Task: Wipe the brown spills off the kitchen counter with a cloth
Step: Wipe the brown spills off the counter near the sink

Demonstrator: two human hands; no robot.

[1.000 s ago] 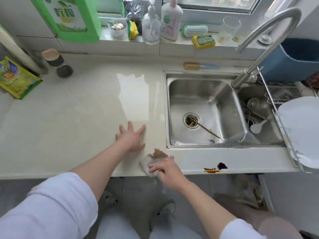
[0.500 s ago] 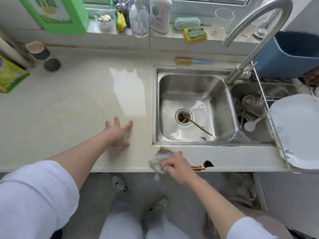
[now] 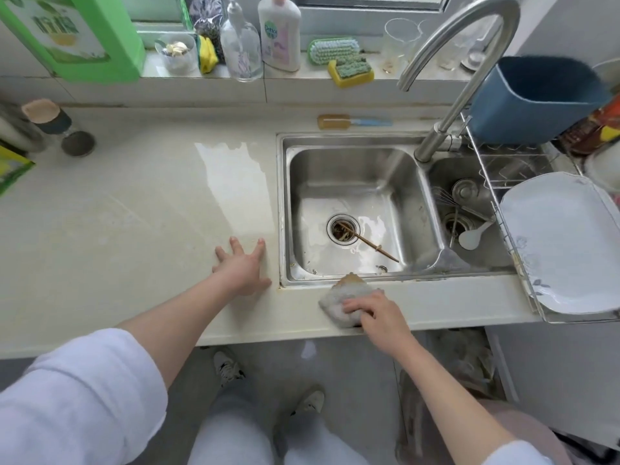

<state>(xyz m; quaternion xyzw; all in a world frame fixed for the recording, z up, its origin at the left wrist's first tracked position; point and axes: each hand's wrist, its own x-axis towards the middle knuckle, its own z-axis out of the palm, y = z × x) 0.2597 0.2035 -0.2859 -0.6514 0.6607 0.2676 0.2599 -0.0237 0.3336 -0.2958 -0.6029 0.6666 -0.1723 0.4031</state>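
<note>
My right hand (image 3: 375, 312) presses a whitish cloth (image 3: 345, 295) flat on the narrow counter strip in front of the sink. The cloth's far corner is stained brown and touches the sink rim. A dark trace shows under the cloth's near edge; the brown spills seen earlier are hidden beneath cloth and hand. My left hand (image 3: 243, 268) rests flat on the cream counter (image 3: 117, 229) with fingers spread, just left of the sink's corner, holding nothing.
A steel double sink (image 3: 362, 209) holds a chopstick in its drain; a tall faucet (image 3: 466, 68) arches over it. To the right stand a dish rack with a white plate (image 3: 563, 243) and a blue bin (image 3: 536, 99). Bottles, brush and sponges line the sill.
My right hand has slid the cloth to the right along the front strip, over the orange and dark brown spots. My left hand stays planted on the counter.
</note>
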